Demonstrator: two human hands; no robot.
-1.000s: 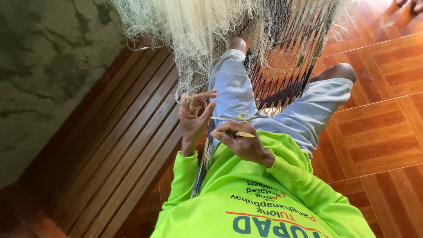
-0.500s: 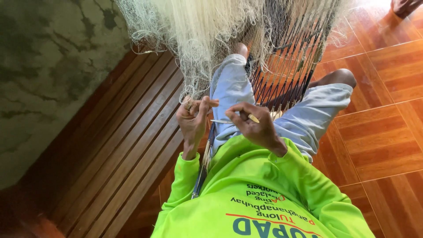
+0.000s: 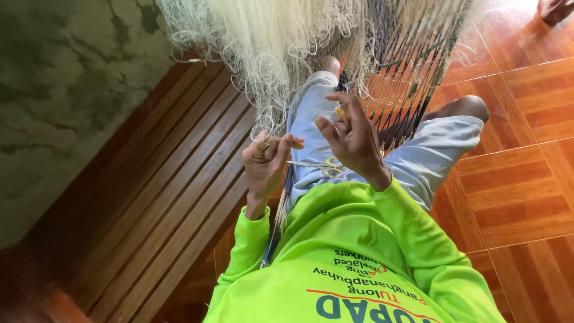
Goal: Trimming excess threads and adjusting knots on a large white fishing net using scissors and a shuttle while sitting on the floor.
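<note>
A pale fishing net (image 3: pixel 281 42) hangs down over my lap, and its darker meshes (image 3: pixel 412 66) spread across my knees. My left hand (image 3: pixel 266 162) pinches a bunch of net strands and a cord at the net's lower edge. My right hand (image 3: pixel 353 139) is raised above my grey shorts, with its fingers closed on a small yellow netting needle (image 3: pixel 340 112). A thin thread (image 3: pixel 308 162) runs between the two hands. I wear lime green long sleeves.
I sit on a dark slatted wooden bench (image 3: pixel 179 179). A stained concrete wall (image 3: pixel 66 90) lies to the left and an orange tiled floor (image 3: pixel 520 179) to the right. Another person's foot (image 3: pixel 556 9) shows at the top right corner.
My right hand has moved from near my chest up and away over my lap, carrying the needle and drawing the thread. My left hand has kept its hold on the net strands.
</note>
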